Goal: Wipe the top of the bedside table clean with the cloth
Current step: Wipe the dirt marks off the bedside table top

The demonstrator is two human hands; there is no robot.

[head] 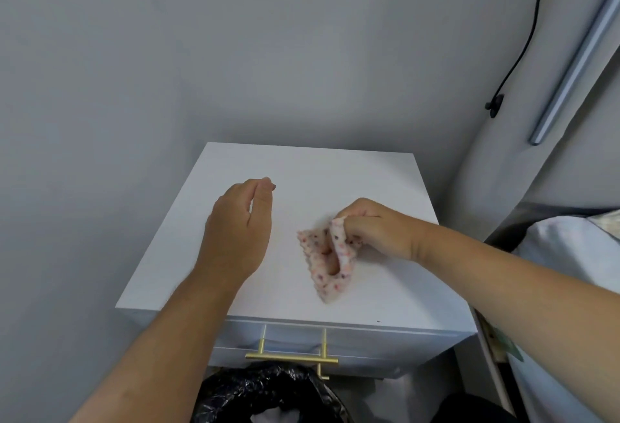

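Observation:
The white bedside table (302, 167) stands in a corner, its flat top facing me. My right hand (372, 224) is closed on a pink speckled cloth (327, 264), which hangs from the fingers and lies crumpled on the right half of the top. My left hand (238, 224) hovers over the left half, palm turned inward, fingers together and slightly curled, holding nothing. A tiny dark speck (378, 321) sits near the front edge.
A brass drawer handle (292, 357) sticks out at the front. A bin lined with a black bag (268, 395) stands below it. A bed with white bedding (570, 254) is at the right. A black cable (523, 43) hangs on the wall.

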